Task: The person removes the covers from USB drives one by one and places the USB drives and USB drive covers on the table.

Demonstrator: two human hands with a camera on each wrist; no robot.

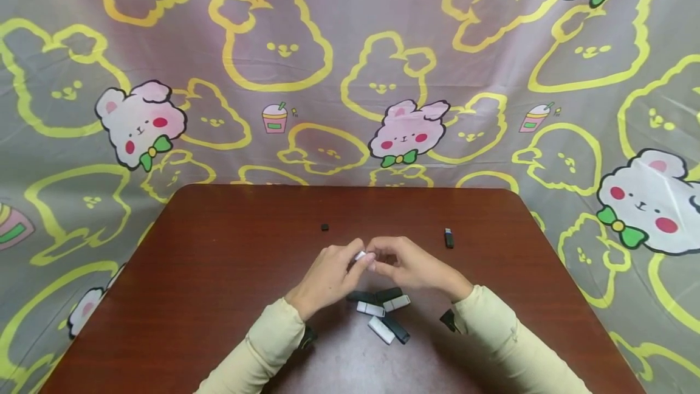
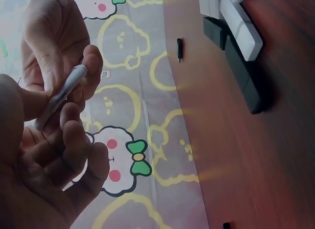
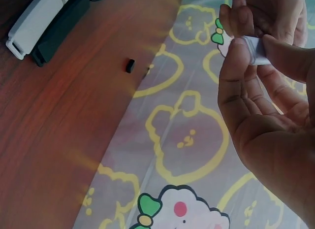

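Observation:
Over the middle of the table, my left hand (image 1: 328, 272) and right hand (image 1: 415, 265) meet at a small white USB flash drive (image 1: 360, 255). In the left wrist view the white drive (image 2: 74, 81) lies slantwise, pinched between thumb and fingers of both hands. The right wrist view shows my right thumb and forefinger on its white end (image 3: 258, 51); the fingers hide much of the rest. Whether its cap is on or parted from it, I cannot tell. Just below the hands lies a pile of flash drives, with white ones (image 1: 381, 330) and black ones (image 1: 396, 329).
A black flash drive with its connector bare (image 1: 449, 238) lies on the table's right side. Farther back and left is a small black cap (image 1: 325, 227). The brown table (image 1: 229, 260) ends at a patterned cloth (image 1: 328, 163) hanging behind it.

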